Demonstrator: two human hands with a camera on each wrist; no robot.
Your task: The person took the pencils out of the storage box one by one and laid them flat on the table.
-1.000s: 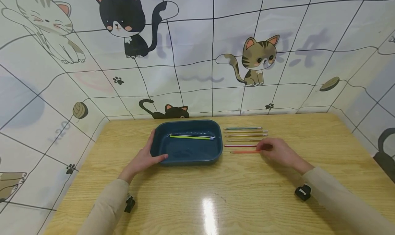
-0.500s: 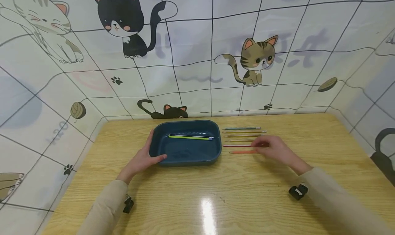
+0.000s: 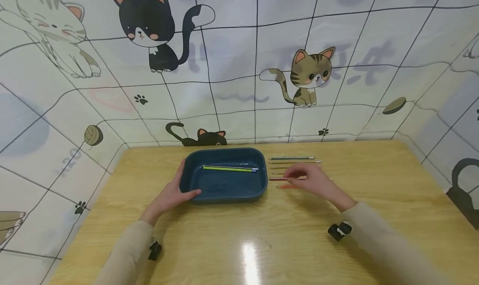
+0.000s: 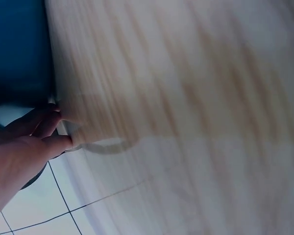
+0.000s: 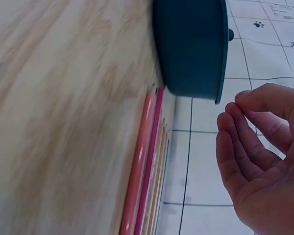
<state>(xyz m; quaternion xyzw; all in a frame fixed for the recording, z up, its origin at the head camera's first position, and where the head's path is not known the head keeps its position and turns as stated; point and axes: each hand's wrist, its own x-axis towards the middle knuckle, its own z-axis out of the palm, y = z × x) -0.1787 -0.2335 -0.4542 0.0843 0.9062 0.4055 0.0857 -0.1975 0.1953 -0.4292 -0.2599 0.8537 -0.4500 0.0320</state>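
Note:
My left hand (image 3: 171, 197) holds the left end of a dark blue rectangular dish (image 3: 224, 189), thumb at its front rim and fingers along its outer side. In the dish lie a yellow-green pencil (image 3: 226, 168) and a thinner, darker one beside it. Right of it, several pencils lie in parallel rows. My right hand (image 3: 314, 181) hovers over the nearest ones, an orange pencil (image 3: 283, 187) and a dark red pencil (image 3: 276, 179), hiding part of them. In the right wrist view its thumb and fingertips come close together with nothing between them, apart from the pencils.
A dark green pencil (image 3: 292, 158) lies farthest back in the row, with gold-coloured pencils in front of it. The wooden table (image 3: 209, 239) ends at a cat-patterned sheet (image 3: 232, 85) behind and at the sides. Each wrist carries a small black camera.
My right hand has slid left along the orange and dark red pencils towards their tips near the dish, uncovering their right ends. My left hand stays on the dish.

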